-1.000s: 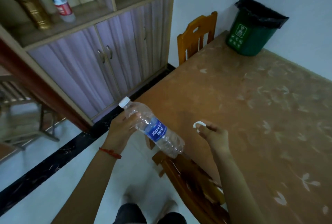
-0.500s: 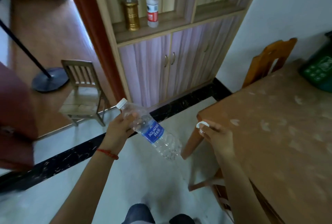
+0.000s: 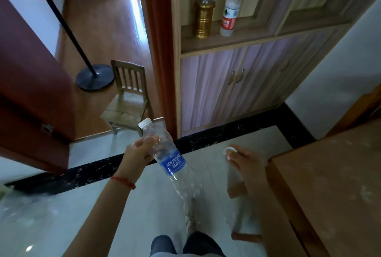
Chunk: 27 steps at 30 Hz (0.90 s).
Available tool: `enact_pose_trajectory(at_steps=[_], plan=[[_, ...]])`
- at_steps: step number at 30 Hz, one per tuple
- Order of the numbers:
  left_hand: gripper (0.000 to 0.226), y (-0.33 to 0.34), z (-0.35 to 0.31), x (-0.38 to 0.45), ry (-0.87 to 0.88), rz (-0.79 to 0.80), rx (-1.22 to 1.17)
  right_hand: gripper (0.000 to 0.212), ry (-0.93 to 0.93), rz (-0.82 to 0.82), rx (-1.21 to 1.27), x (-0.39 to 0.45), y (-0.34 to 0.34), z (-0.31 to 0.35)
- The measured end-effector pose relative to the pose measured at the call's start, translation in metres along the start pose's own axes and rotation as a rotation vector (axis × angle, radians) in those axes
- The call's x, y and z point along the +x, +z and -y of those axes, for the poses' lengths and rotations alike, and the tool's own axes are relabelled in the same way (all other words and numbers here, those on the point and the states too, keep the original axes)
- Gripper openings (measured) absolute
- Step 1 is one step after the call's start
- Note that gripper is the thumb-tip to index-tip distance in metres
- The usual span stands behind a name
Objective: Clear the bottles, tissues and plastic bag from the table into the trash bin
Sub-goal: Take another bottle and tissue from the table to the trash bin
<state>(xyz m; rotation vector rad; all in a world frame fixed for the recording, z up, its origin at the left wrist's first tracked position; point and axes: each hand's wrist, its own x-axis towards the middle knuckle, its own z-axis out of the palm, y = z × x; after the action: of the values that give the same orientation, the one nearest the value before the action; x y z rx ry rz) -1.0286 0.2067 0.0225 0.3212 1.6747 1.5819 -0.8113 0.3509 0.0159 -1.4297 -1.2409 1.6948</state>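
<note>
My left hand [image 3: 138, 154] grips the upper part of a clear plastic water bottle [image 3: 171, 159] with a blue label and a white cap; the bottle slants down to the right over the floor. A small white thing, perhaps a tissue or a cap [image 3: 229, 150], is pinched in the fingers of my right hand [image 3: 246, 162], and most of it is hidden. The brown table [image 3: 334, 184] fills the right side, its corner just right of my right hand. The trash bin is out of view.
A cabinet [image 3: 233, 83] stands ahead with a gold bottle [image 3: 203, 15] and a red-labelled bottle [image 3: 231, 9] on its shelf. A small wooden chair [image 3: 127, 100], a fan stand [image 3: 90, 75] and a dark red door [image 3: 31, 91] lie to the left. Pale tiled floor [image 3: 86, 215] below.
The view has swung left, away from the table and the green bin, which has left the frame. Both hands keep their holds and stay about where they were in the frame.
</note>
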Motion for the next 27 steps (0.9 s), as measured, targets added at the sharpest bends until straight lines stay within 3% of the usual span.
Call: enact_pose_trajectory(at_steps=[8,13,15,17,20,23,24,27], plan=[[0.015,0.040,-0.030,0.083,-0.070,-0.020,-0.084,0.011,0.021,0.050,0.022,0.089,0.021,0.034],[0.033,0.072,-0.050,0.127,-0.025,0.066,-0.062,0.021,-0.037,0.064,-0.005,0.132,0.019,0.061],[0.033,0.091,-0.057,0.145,-0.016,0.152,0.007,0.023,-0.058,0.026,-0.021,0.145,0.015,0.071],[0.014,0.113,-0.063,0.165,-0.037,0.182,0.010,0.022,-0.076,-0.021,-0.018,0.158,0.008,0.077],[0.007,0.148,-0.072,0.195,-0.079,0.228,0.015,0.028,-0.081,-0.119,0.022,0.172,-0.006,0.084],[0.037,0.182,-0.082,0.226,-0.120,0.343,0.062,0.011,-0.058,-0.240,0.118,0.182,-0.024,0.092],[0.038,0.195,-0.084,0.236,-0.130,0.393,0.091,0.010,-0.055,-0.281,0.128,0.186,-0.030,0.095],[0.013,0.236,-0.088,0.266,-0.143,0.519,0.141,0.008,-0.039,-0.420,0.165,0.196,-0.046,0.100]])
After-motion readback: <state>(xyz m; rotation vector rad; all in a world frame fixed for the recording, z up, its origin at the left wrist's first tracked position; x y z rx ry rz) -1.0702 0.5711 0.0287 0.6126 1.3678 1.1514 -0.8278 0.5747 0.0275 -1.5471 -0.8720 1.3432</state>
